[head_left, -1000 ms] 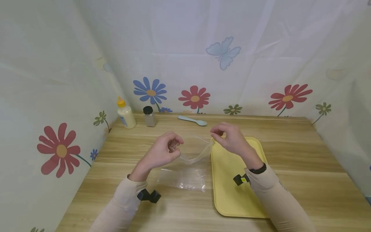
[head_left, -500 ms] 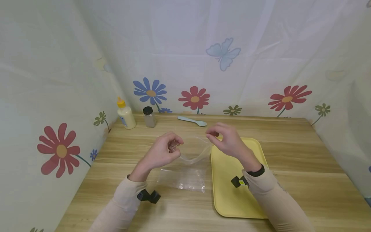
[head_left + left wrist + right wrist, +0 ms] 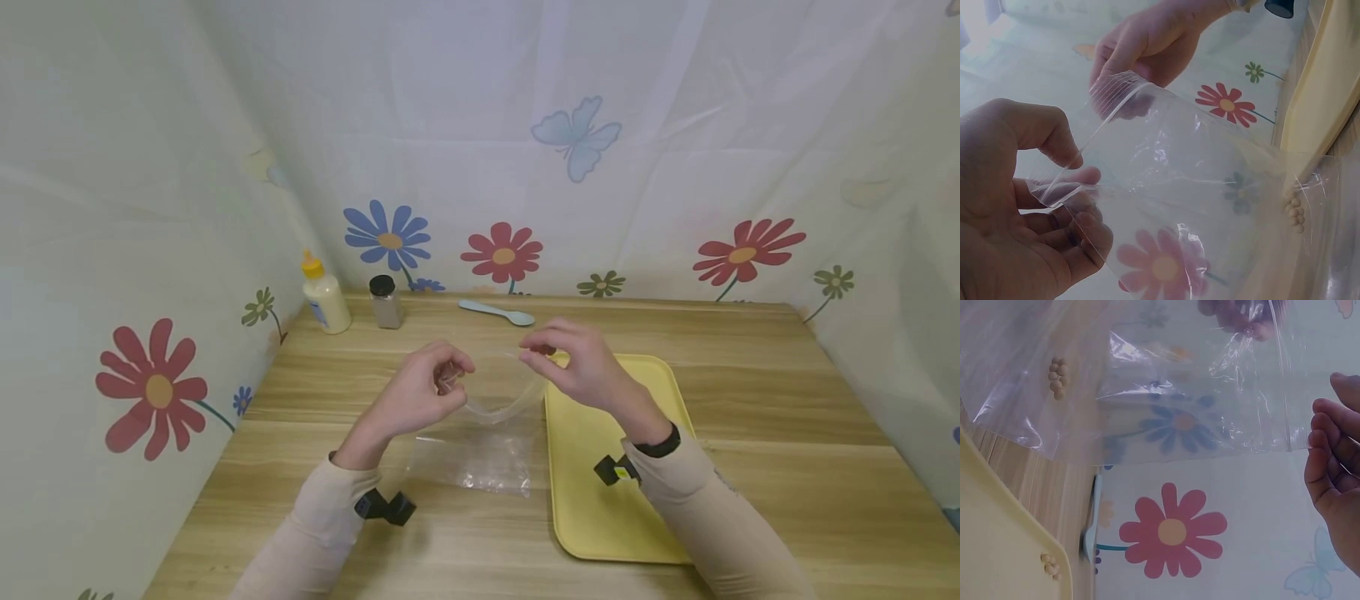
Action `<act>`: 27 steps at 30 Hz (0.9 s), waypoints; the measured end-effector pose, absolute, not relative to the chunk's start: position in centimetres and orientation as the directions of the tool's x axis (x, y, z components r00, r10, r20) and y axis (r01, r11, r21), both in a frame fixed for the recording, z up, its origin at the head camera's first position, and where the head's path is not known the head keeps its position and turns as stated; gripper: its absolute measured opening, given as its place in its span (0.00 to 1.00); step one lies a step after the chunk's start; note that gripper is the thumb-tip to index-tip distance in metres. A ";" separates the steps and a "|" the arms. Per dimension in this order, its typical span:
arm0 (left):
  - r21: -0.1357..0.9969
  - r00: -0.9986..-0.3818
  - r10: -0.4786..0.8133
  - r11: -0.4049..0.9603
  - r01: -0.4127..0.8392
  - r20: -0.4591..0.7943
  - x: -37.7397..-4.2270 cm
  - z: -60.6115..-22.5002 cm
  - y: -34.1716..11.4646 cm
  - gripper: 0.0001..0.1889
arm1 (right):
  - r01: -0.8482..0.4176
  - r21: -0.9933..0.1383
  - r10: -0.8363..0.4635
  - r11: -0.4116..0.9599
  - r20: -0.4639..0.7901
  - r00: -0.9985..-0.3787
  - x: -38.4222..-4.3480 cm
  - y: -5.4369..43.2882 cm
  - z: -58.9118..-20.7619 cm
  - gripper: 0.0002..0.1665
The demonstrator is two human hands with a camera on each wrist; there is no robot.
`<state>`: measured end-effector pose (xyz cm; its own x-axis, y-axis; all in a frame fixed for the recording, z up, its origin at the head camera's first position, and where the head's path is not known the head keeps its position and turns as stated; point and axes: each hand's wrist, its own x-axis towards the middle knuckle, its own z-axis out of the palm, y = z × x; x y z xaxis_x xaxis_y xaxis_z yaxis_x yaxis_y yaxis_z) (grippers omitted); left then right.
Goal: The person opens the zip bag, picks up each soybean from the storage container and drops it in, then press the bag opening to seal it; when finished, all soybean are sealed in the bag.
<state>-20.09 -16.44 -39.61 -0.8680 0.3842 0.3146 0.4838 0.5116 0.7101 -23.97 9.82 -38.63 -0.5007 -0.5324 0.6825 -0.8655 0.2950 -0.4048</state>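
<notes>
- Head view: on my feed, the left hand (image 3: 420, 387) pinched one edge of the clear plastic bag (image 3: 487, 467) at its mouth.
- The right hand (image 3: 581, 362) had curled fingers at the opposite edge; I couldn't tell whether they gripped it.
- I saw the bag hanging over the table (image 3: 780, 492), just left of the yellow tray (image 3: 592, 492).
- Small tan balls (image 3: 1051, 565) lay on the tray.

Bag (image 3: 480, 468) L of tray (image 3: 600, 508), spoon (image 3: 497, 312) behind.

Bag (image 3: 480, 462) seemingly blocks; room right of tray (image 3: 588, 508).
</notes>
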 end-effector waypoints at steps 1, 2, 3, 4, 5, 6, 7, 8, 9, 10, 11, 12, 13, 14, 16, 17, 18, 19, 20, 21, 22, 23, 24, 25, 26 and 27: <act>0.710 -0.868 0.384 0.512 0.484 0.314 -20.1 -39.6 -16.4 0.14 | -0.863 -0.409 -0.532 0.297 0.680 -0.505 -24.0 9.8 -38.6 0.10; 0.709 -0.868 0.385 0.513 0.484 0.314 -20.1 -39.6 -16.4 0.14 | -0.861 -0.414 -0.531 0.296 0.678 -0.508 -24.0 9.8 -38.6 0.10; 0.709 -0.868 0.385 0.514 0.484 0.314 -20.1 -39.6 -16.4 0.14 | -0.860 -0.414 -0.531 0.298 0.676 -0.510 -24.0 9.9 -38.6 0.09; 0.708 -0.868 0.384 0.515 0.484 0.314 -20.1 -39.6 -16.4 0.14 | -0.859 -0.415 -0.531 0.299 0.675 -0.511 -24.0 9.9 -38.6 0.09; 0.708 -0.868 0.385 0.515 0.484 0.314 -20.1 -39.6 -16.4 0.14 | -0.858 -0.417 -0.532 0.300 0.674 -0.513 -24.0 10.0 -38.6 0.09; 0.707 -0.868 0.385 0.515 0.485 0.314 -20.0 -39.5 -16.4 0.14 | -0.857 -0.418 -0.532 0.303 0.672 -0.515 -24.1 10.0 -38.6 0.08; 0.706 -0.867 0.386 0.515 0.486 0.315 -20.0 -39.5 -16.4 0.14 | -0.856 -0.418 -0.533 0.304 0.670 -0.517 -24.2 10.1 -38.6 0.08; 0.706 -0.867 0.385 0.515 0.486 0.316 -20.0 -39.5 -16.4 0.14 | -0.856 -0.416 -0.534 0.306 0.670 -0.516 -24.2 10.1 -38.7 0.08; 0.706 -0.867 0.386 0.515 0.487 0.316 -20.0 -39.4 -16.4 0.14 | -0.856 -0.414 -0.534 0.310 0.669 -0.517 -24.3 10.2 -38.7 0.08; 0.705 -0.867 0.386 0.516 0.487 0.316 -20.0 -39.4 -16.4 0.14 | -0.854 -0.416 -0.534 0.312 0.666 -0.520 -24.3 10.2 -38.7 0.08; 0.704 -0.866 0.387 0.517 0.487 0.316 -20.0 -39.4 -16.4 0.14 | -0.853 -0.417 -0.535 0.314 0.664 -0.522 -24.4 10.3 -38.8 0.08; 0.704 -0.866 0.387 0.517 0.488 0.316 -20.0 -39.4 -16.4 0.14 | -0.851 -0.419 -0.536 0.317 0.662 -0.525 -24.5 10.3 -38.8 0.08; 0.704 -0.866 0.387 0.517 0.488 0.316 -20.0 -39.4 -16.4 0.14 | -0.849 -0.420 -0.536 0.319 0.659 -0.528 -24.5 10.4 -38.9 0.08; 0.703 -0.866 0.387 0.517 0.488 0.317 -20.0 -39.4 -16.4 0.14 | -0.847 -0.421 -0.536 0.324 0.657 -0.531 -24.6 10.5 -38.9 0.08; 0.702 -0.865 0.387 0.517 0.490 0.318 -20.0 -39.5 -16.4 0.14 | -0.843 -0.423 -0.534 0.333 0.652 -0.539 -24.7 10.6 -39.0 0.08; 0.703 -0.864 0.388 0.515 0.491 0.320 -20.0 -39.5 -16.4 0.14 | -0.841 -0.421 -0.533 0.339 0.651 -0.541 -24.8 10.7 -39.0 0.07; 0.704 -0.864 0.389 0.513 0.492 0.321 -20.0 -39.5 -16.4 0.14 | -0.839 -0.420 -0.531 0.346 0.649 -0.544 -24.9 10.8 -39.0 0.07; 0.704 -0.863 0.389 0.511 0.492 0.321 -20.0 -39.5 -16.4 0.14 | -0.837 -0.418 -0.530 0.353 0.648 -0.547 -24.9 10.8 -39.0 0.07; 0.705 -0.863 0.389 0.509 0.493 0.322 -19.9 -39.4 -16.4 0.14 | -0.836 -0.416 -0.529 0.358 0.647 -0.549 -25.0 10.9 -39.0 0.07; 0.707 -0.863 0.389 0.508 0.492 0.322 -19.9 -39.4 -16.4 0.14 | -0.834 -0.415 -0.528 0.363 0.646 -0.551 -25.1 10.9 -39.0 0.07; 0.708 -0.864 0.389 0.507 0.491 0.321 -19.9 -39.4 -16.4 0.14 | -0.833 -0.416 -0.526 0.365 0.645 -0.554 -25.1 10.9 -39.1 0.06; 0.709 -0.864 0.388 0.507 0.490 0.320 -19.9 -39.4 -16.4 0.14 | -0.832 -0.417 -0.525 0.366 0.645 -0.555 -25.2 11.0 -39.1 0.06; 0.710 -0.865 0.388 0.508 0.488 0.318 -19.9 -39.4 -16.4 0.14 | -0.831 -0.417 -0.524 0.367 0.645 -0.556 -25.2 11.0 -39.1 0.06; 0.710 -0.866 0.387 0.508 0.487 0.317 -19.9 -39.4 -16.4 0.14 | -0.830 -0.419 -0.523 0.367 0.645 -0.557 -25.3 11.0 -39.2 0.06; 0.710 -0.866 0.387 0.509 0.487 0.317 -19.9 -39.4 -16.4 0.14 | -0.830 -0.420 -0.521 0.367 0.646 -0.557 -25.4 11.1 -39.2 0.06; 0.710 -0.866 0.387 0.509 0.487 0.316 -19.9 -39.4 -16.4 0.14 | -0.829 -0.421 -0.519 0.369 0.647 -0.559 -25.4 11.1 -39.3 0.06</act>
